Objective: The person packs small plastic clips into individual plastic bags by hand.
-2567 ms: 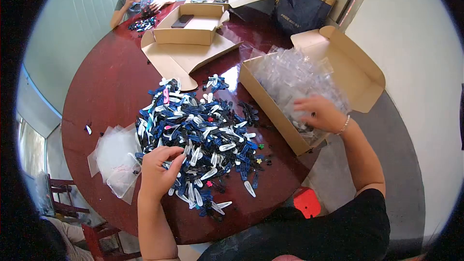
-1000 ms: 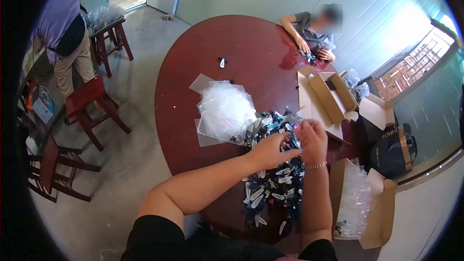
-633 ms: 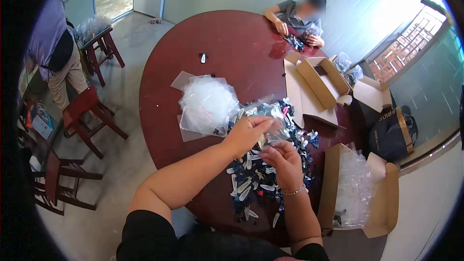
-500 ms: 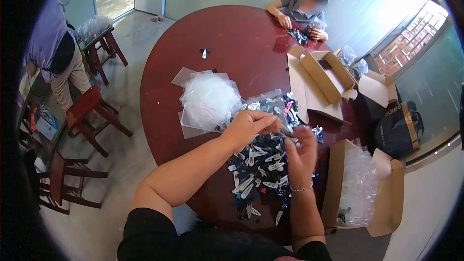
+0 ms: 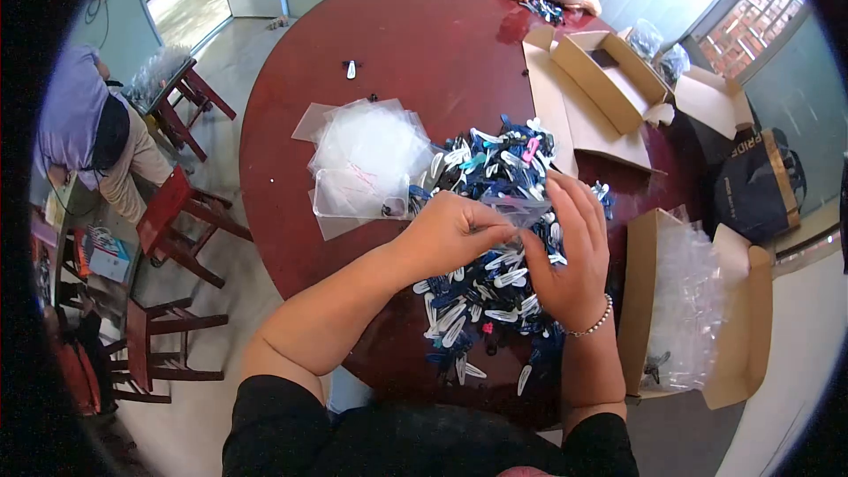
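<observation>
Over a heap of hair clips point(image 5: 503, 287), my left hand point(image 5: 450, 234) pinches the edge of a small clear plastic bag point(image 5: 519, 209). My right hand point(image 5: 574, 256), with a bead bracelet on its wrist, is at the bag's other side. Its thumb is close to the bag's lower edge, and its fingers are spread apart from the thumb. Whether anything is inside the bag cannot be made out. The clips are mostly white, dark blue and black, with a pink clip point(image 5: 531, 150) among them. Left of the heap lies a pile of flat clear bags point(image 5: 367, 155).
An open carton point(image 5: 638, 300) of filled clear bags stands at the right. Farther back are an empty cardboard box point(image 5: 609, 79) and a black bag point(image 5: 751, 185). One person sits across the round table point(image 5: 305, 79); another stands left near red stools point(image 5: 181, 221).
The view has shifted slightly. The clear bag, earlier raised in front of the heap, is now lower between my hands. My right hand has come up and its fingers have spread.
</observation>
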Demonstrator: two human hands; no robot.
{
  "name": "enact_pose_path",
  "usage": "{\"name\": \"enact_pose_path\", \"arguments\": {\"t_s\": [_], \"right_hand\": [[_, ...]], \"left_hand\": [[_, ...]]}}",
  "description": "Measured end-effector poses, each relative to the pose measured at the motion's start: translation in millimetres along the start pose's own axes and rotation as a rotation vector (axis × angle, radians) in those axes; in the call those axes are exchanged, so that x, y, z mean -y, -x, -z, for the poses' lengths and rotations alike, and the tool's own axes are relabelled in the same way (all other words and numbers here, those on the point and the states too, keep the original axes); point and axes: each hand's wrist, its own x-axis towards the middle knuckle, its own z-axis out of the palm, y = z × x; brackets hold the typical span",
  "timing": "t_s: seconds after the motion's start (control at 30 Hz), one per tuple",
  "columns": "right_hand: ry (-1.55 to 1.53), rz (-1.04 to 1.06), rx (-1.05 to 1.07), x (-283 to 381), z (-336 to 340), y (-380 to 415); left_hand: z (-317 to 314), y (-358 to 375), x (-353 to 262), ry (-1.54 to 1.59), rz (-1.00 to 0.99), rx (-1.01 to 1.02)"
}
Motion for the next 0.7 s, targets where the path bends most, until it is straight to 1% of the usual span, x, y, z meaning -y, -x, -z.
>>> {"name": "enact_pose_path", "arguments": {"t_s": [0.03,0.1,0.13,0.17,0.2,0.23,0.3,0.4,0.47,0.5,0.53,0.57,0.6,0.63,0.7], "right_hand": [[-0.001,-0.013,-0.002,0,2,2],[0.002,0.0,0.091,0,5,3],[-0.017,-0.021,0.065,6,5,0],[-0.022,-0.019,0.061,7,6,1],[-0.011,0.016,0.121,7,8,2],[-0.001,0.055,0.181,8,9,3],[-0.006,0.066,0.149,14,10,1],[0.115,0.056,0.238,18,13,1],[0.129,0.084,0.24,16,11,3],[0.152,0.103,0.247,14,11,4],[0.13,0.115,0.289,11,14,5],[0.123,0.121,0.289,12,17,4],[0.074,0.075,0.255,14,20,1],[0.026,0.029,0.222,15,24,-1],[0.017,0.02,0.213,16,29,-1]], "left_hand": [[-1,2,0,0.0,0.007,0.01],[2,3,-7,-0.294,-0.111,0.062],[0,3,-6,-0.298,-0.111,0.064],[-3,4,-4,-0.305,-0.191,0.009],[-4,4,-3,-0.312,-0.271,-0.049],[-3,4,-4,-0.319,-0.259,-0.033],[-2,4,-5,-0.364,-0.26,-0.024],[-2,5,-1,-0.462,-0.265,0.005],[-2,6,2,-0.53,-0.357,0.017],[-2,5,2,-0.57,-0.321,0.051],[-3,4,1,-0.575,-0.315,0.044],[-4,4,1,-0.525,-0.385,-0.016],[-5,3,0,-0.474,-0.454,-0.075],[-3,3,1,-0.523,-0.415,-0.058],[0,4,3,-0.565,-0.376,-0.068]]}}
